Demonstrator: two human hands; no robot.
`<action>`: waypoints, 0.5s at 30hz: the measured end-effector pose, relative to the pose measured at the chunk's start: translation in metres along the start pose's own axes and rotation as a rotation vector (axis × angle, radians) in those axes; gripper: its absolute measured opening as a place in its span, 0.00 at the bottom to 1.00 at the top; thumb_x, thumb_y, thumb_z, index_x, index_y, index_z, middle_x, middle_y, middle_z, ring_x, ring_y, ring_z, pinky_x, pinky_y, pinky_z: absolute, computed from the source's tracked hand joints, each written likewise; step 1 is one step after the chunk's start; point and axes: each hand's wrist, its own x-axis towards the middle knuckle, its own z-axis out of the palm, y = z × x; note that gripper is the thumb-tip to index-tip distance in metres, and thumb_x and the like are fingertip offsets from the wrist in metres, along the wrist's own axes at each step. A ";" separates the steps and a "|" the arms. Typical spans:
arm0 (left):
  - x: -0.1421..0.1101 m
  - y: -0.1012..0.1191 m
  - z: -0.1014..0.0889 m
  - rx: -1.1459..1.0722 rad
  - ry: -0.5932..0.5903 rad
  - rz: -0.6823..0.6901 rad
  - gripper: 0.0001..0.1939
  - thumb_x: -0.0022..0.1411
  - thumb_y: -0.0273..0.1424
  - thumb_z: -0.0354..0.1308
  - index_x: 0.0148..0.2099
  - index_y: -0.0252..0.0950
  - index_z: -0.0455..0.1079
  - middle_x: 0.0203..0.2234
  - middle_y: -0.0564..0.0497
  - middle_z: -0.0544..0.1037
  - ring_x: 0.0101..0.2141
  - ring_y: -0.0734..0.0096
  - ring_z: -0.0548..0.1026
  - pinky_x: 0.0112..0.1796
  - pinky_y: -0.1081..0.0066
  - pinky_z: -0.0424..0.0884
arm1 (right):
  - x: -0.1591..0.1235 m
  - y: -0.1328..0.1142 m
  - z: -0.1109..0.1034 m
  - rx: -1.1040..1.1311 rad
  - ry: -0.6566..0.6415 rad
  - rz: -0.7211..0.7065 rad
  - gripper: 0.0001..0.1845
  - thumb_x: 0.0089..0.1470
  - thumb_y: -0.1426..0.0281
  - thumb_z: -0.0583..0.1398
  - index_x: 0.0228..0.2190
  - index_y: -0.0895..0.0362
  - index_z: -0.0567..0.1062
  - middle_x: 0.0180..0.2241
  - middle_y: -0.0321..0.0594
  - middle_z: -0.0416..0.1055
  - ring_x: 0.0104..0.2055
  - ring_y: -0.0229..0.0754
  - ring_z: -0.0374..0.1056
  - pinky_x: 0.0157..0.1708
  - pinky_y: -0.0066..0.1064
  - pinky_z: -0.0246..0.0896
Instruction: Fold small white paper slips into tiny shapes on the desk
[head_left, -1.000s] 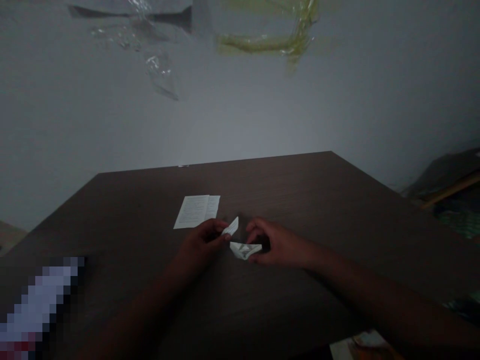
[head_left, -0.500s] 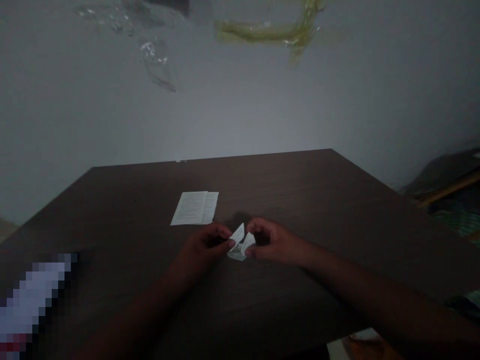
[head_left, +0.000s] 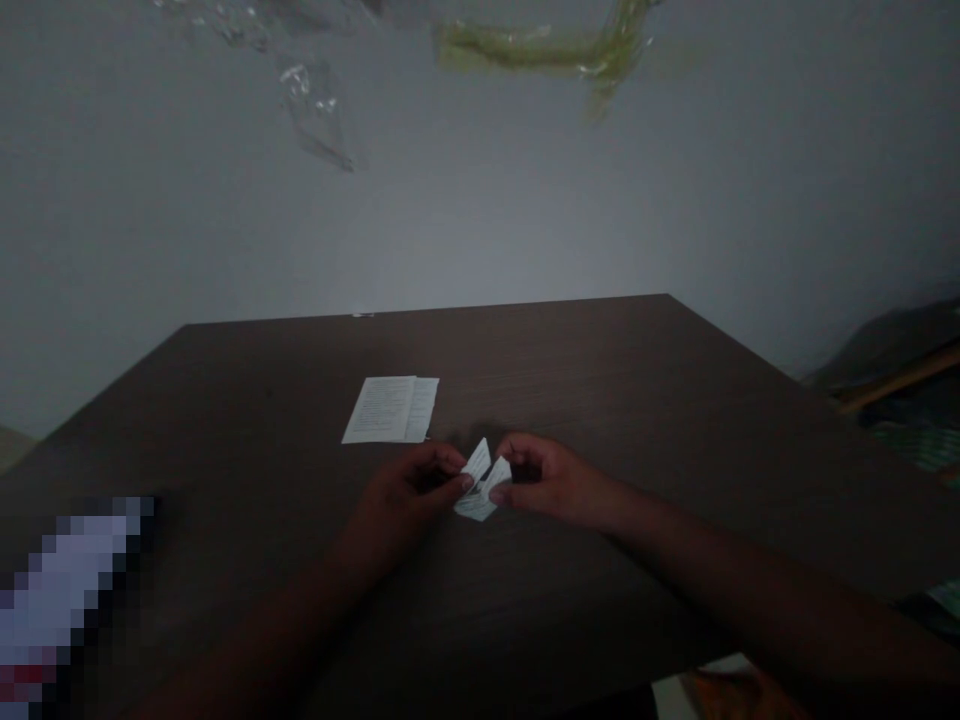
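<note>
1. Two bare hands of ours meet at the folded paper (head_left: pixel 480 502), which has printed lines on it and two flaps standing up, a narrow gap between them.
2. We pinch its left flap between the thumb and fingers of our left hand (head_left: pixel 411 492).
3. We grasp its right flap the same way with our right hand (head_left: pixel 553 484); how far our fingers curl behind the paper we cannot tell.
4. Beyond the folded paper, to its left, we see a printed sheet (head_left: pixel 377 410) overlapping a second sheet (head_left: pixel 422 412).
5. Under and around the folded paper spreads our dark wood-grain tabletop (head_left: pixel 585 370).
6. Well to the left of the folded paper and nearer us is a pale object (head_left: pixel 64 580), too pixelated for us to name.
7. Well to its right, past the tabletop, we see a wooden strip (head_left: pixel 900 380) and green striped cloth (head_left: pixel 911 447).
8. Beyond it rises a grey wall (head_left: pixel 487 210) with yellowish tape (head_left: pixel 525 48) and clear tape (head_left: pixel 315 115).
</note>
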 end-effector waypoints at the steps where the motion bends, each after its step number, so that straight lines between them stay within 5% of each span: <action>1: 0.000 0.001 0.000 0.014 -0.001 0.002 0.09 0.57 0.39 0.71 0.36 0.41 0.78 0.33 0.52 0.85 0.36 0.59 0.84 0.42 0.61 0.79 | 0.000 0.000 0.000 -0.003 0.003 -0.003 0.18 0.54 0.62 0.75 0.37 0.52 0.72 0.39 0.35 0.77 0.42 0.42 0.73 0.46 0.38 0.69; 15: 0.000 -0.003 0.001 0.032 -0.016 0.001 0.10 0.60 0.41 0.69 0.38 0.41 0.80 0.34 0.51 0.85 0.37 0.58 0.83 0.41 0.62 0.78 | -0.001 0.003 -0.005 0.002 -0.033 -0.035 0.18 0.56 0.62 0.75 0.38 0.52 0.72 0.40 0.35 0.76 0.44 0.42 0.74 0.48 0.39 0.71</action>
